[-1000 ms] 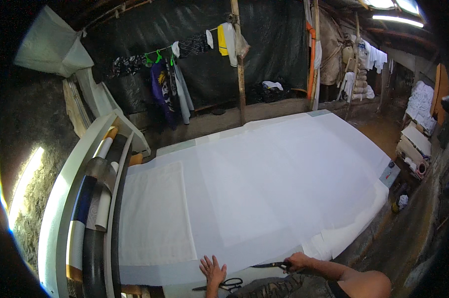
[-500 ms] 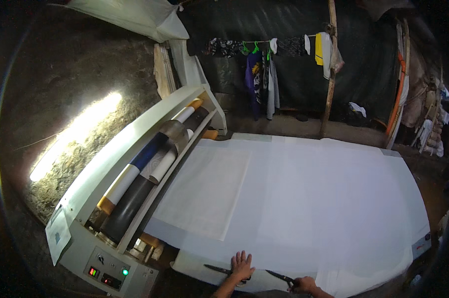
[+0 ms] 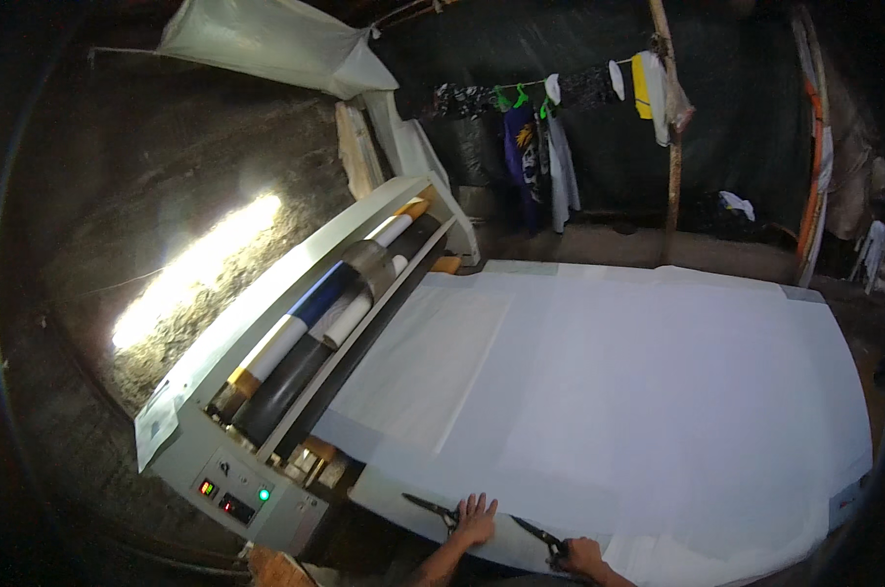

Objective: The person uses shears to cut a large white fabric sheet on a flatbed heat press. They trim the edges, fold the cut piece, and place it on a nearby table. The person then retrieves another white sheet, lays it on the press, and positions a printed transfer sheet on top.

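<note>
A wide white sheet (image 3: 638,391) covers the large table, with a paler panel (image 3: 433,362) on its left part. My left hand (image 3: 476,523) lies at the sheet's near edge, fingers spread. Partly tucked by that hand is a dark pair of scissors (image 3: 429,506), its blades pointing left and its handles partly hidden. To the right, my right hand (image 3: 585,558) is closed around the handles of a second dark pair of scissors (image 3: 535,533). Those blades point up and left over the near edge, toward my left hand.
A roller machine (image 3: 354,293) stands along the table's left side, its control panel (image 3: 237,489) lit at the near end. Clothes (image 3: 540,166) hang on a line by a wooden pole (image 3: 673,157) at the back. A tube light (image 3: 198,274) glows on the left.
The whole view has swung left, so the machine and table sit farther right in it. My right hand and its scissors have come slightly closer to my left hand, which stays flat.
</note>
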`<action>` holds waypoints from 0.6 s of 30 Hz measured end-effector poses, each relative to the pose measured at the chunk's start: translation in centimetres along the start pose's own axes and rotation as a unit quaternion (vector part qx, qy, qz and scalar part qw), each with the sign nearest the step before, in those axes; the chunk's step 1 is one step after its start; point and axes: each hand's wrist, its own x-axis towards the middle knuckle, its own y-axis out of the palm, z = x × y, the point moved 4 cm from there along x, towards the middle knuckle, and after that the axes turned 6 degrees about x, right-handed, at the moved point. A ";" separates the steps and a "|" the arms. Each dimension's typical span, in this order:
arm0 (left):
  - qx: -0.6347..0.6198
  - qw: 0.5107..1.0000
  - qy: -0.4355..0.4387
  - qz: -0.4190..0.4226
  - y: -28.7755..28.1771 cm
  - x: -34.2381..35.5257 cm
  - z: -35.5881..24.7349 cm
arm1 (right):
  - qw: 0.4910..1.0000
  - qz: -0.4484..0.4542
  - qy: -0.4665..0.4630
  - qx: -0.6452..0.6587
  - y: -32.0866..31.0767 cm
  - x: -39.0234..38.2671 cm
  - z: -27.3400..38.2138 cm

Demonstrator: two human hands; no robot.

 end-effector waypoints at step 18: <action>0.034 0.998 0.035 0.047 -5.4 -0.5 -0.5 | 0.994 0.019 -0.075 0.078 1.2 0.9 -1.4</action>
